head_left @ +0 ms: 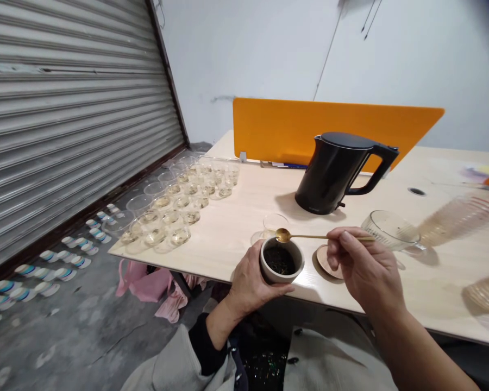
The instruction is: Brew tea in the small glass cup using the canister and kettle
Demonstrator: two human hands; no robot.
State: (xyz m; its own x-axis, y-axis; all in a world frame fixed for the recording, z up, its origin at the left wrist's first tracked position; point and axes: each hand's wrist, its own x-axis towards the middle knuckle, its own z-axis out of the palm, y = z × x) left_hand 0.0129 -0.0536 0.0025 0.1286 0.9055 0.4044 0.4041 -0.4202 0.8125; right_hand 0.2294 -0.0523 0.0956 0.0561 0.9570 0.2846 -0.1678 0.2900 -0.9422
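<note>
My left hand [250,282] is wrapped round a small grey jar [281,262] of dark loose tea, held at the table's near edge. My right hand [361,266] pinches the handle of a thin gold spoon [309,236]. The spoon's bowl hangs just above the jar's far rim and looks empty. A small clear cup [274,222] stands right behind the jar. The jar's round wooden lid [325,260] lies on the table beside my right hand.
A black electric kettle [337,171] stands mid-table before an orange divider [293,130]. Several clear cups of pale liquid [179,203] fill the table's left end. A glass pitcher [391,231] lies on its side at right. Paper cups [57,260] and a pink bag [146,282] sit on the floor.
</note>
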